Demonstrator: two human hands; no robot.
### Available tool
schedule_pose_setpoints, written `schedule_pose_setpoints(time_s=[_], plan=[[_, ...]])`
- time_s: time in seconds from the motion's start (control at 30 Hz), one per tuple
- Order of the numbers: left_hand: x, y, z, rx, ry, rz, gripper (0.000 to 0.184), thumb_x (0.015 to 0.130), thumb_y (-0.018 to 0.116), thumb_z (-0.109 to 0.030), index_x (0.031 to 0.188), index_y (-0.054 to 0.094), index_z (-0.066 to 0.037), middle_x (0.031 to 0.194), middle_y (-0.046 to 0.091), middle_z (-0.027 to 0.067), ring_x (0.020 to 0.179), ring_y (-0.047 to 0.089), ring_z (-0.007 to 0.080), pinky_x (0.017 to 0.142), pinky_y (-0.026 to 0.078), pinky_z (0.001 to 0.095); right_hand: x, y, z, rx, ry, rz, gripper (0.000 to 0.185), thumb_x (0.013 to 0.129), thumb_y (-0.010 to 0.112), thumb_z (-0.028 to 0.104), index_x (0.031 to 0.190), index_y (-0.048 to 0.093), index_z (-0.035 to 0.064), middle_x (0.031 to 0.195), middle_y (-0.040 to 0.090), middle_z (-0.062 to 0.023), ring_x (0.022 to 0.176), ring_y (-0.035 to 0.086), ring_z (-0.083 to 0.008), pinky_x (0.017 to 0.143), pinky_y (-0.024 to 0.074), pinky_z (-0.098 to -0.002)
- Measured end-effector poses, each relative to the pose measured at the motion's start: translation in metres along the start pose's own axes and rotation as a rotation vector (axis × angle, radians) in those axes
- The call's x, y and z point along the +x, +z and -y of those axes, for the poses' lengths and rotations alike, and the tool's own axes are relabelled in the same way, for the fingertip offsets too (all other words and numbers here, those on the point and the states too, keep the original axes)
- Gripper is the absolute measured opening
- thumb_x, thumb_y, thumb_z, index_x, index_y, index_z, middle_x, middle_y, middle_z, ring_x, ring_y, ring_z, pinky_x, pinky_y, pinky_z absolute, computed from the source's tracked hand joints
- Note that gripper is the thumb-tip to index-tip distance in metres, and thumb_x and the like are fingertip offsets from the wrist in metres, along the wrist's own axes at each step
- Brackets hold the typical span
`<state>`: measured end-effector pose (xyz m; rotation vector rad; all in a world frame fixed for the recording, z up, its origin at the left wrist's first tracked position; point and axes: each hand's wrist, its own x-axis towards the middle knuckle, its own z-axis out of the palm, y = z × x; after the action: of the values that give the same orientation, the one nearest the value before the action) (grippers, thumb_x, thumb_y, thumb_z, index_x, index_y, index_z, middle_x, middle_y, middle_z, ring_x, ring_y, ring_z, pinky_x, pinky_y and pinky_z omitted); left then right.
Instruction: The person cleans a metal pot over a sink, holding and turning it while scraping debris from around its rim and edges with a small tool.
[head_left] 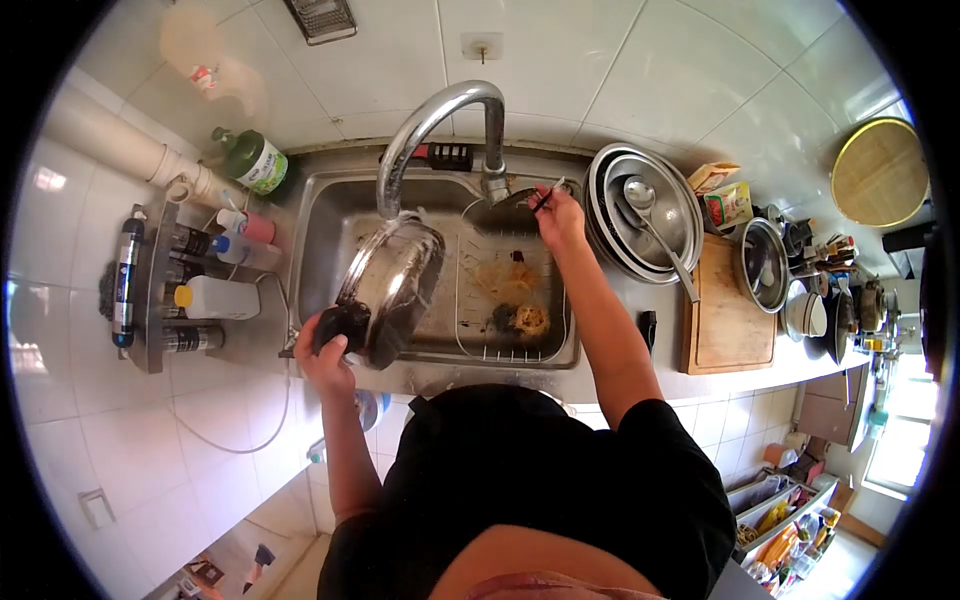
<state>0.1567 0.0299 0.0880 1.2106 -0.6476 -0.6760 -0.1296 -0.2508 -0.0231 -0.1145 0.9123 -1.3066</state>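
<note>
While the left hand (325, 358) holds a pan (395, 265), the right hand (562, 218) is at the faucet (388, 180)

Tilted left of centre in the frame, the pan (perhaps a lid; the angle leaves it unsure) hangs over the sink (325, 215), just below the spout. The left grip is closed around its black handle (345, 322). At upper centre, the right grip is bent around a thin dark piece (541, 202); I cannot tell whether it pinches it. A brown clump (531, 321) lies in the sink's lower right. Right of centre, nested bowls (685, 215) carrying a ladle (655, 225) stand on the counter (622, 345), beside a board (735, 320).
</note>
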Motion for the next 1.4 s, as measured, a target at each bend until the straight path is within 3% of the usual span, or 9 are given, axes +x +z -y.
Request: schedule_pose_setpoints(time_s=[0.23, 0.33, 0.47, 0.6, 0.73, 0.87, 1.13, 1.23, 1.4], plan=[[-0.002, 0.008, -0.023, 0.111, -0.014, 0.139, 0.044, 0.060, 0.060, -0.009, 0.101, 0.062, 0.006, 0.096, 0.065, 0.0142, 0.091, 0.063, 0.0220, 0.086, 0.047, 0.0309, -0.039, -0.001, 0.018, -0.571, -0.150, 0.282, 0.007, 0.094, 0.046, 0.009, 0.097, 0.052, 0.0052, 0.104, 0.059, -0.0078, 0.090, 0.055, -0.0174, 0.081, 0.0447, -0.0341], [0.003, 0.011, -0.038, 0.302, 0.018, 0.356, 0.041, 0.060, 0.063, -0.010, 0.097, 0.065, 0.006, 0.092, 0.066, 0.0126, 0.087, 0.063, 0.0203, 0.082, 0.048, 0.0304, -0.098, 0.003, 0.041, -0.717, -0.188, 0.828, 0.007, 0.094, 0.046, 0.010, 0.090, 0.052, 0.0082, 0.109, 0.059, -0.0094, 0.103, 0.054, -0.0189, 0.090, 0.0412, -0.0329], [0.007, 0.030, -0.056, 0.277, -0.002, 0.618, 0.040, 0.061, 0.064, -0.010, 0.097, 0.065, 0.006, 0.091, 0.067, 0.0126, 0.084, 0.063, 0.0191, 0.078, 0.050, 0.0293, -0.158, 0.001, 0.072, -0.649, -0.154, 1.002, 0.006, 0.094, 0.049, 0.011, 0.090, 0.053, 0.0073, 0.107, 0.060, -0.0094, 0.102, 0.053, -0.0168, 0.090, 0.0398, -0.0307], [-0.004, 0.055, -0.041, -0.122, -0.174, 0.557, 0.046, 0.063, 0.064, -0.010, 0.105, 0.061, 0.007, 0.094, 0.066, 0.0139, 0.082, 0.064, 0.0202, 0.077, 0.050, 0.0300, -0.189, -0.019, 0.094, -0.696, -0.500, 0.810, 0.006, 0.093, 0.049, 0.006, 0.092, 0.055, 0.0060, 0.098, 0.058, -0.0036, 0.092, 0.052, -0.0110, 0.086, 0.0389, -0.0254], [-0.019, 0.070, -0.004, -0.316, -0.191, 0.477, 0.056, 0.070, 0.065, -0.018, 0.116, 0.052, 0.011, 0.101, 0.063, 0.0167, 0.086, 0.064, 0.0253, 0.077, 0.052, 0.0359, -0.192, -0.054, 0.092, -0.829, -0.504, 0.553, 0.007, 0.091, 0.051, 0.002, 0.094, 0.057, 0.0028, 0.089, 0.052, 0.0022, 0.085, 0.047, -0.0055, 0.079, 0.0372, -0.0193], [-0.027, 0.076, 0.022, -0.327, -0.238, 0.491, 0.054, 0.070, 0.063, -0.017, 0.116, 0.054, 0.010, 0.103, 0.062, 0.0168, 0.088, 0.063, 0.0259, 0.078, 0.051, 0.0363, -0.186, -0.057, 0.087, -0.995, -0.690, 0.604, 0.008, 0.089, 0.052, 0.000, 0.094, 0.058, 0.0004, 0.088, 0.055, 0.0008, 0.083, 0.049, -0.0059, 0.074, 0.0407, -0.0202], [-0.060, 0.094, 0.037, -0.271, -0.189, 0.432, 0.057, 0.069, 0.061, -0.015, 0.121, 0.053, 0.007, 0.104, 0.062, 0.0151, 0.094, 0.062, 0.0244, 0.086, 0.048, 0.0347, -0.184, -0.048, 0.067, -0.957, -0.606, 0.427, 0.008, 0.088, 0.058, 0.006, 0.092, 0.060, -0.0006, 0.076, 0.057, 0.0024, 0.071, 0.049, -0.0047, 0.065, 0.0398, -0.0185], [-0.071, 0.095, 0.044, -0.303, -0.238, 0.389, 0.056, 0.069, 0.060, -0.013, 0.121, 0.053, 0.007, 0.104, 0.063, 0.0150, 0.094, 0.062, 0.0237, 0.087, 0.047, 0.0341, -0.175, -0.041, 0.061, -0.964, -0.558, 0.518, 0.008, 0.088, 0.057, 0.006, 0.091, 0.060, -0.0003, 0.077, 0.056, 0.0023, 0.071, 0.047, -0.0053, 0.063, 0.0392, -0.0202], [-0.074, 0.100, 0.052, -0.252, -0.247, 0.403, 0.054, 0.068, 0.058, -0.011, 0.118, 0.054, 0.007, 0.102, 0.063, 0.0150, 0.092, 0.062, 0.0228, 0.086, 0.048, 0.0332, -0.161, -0.029, 0.060, -1.097, -0.652, 0.677, 0.009, 0.084, 0.059, 0.005, 0.090, 0.059, -0.0014, 0.082, 0.059, -0.0093, 0.073, 0.055, -0.0159, 0.066, 0.0450, -0.0281]])
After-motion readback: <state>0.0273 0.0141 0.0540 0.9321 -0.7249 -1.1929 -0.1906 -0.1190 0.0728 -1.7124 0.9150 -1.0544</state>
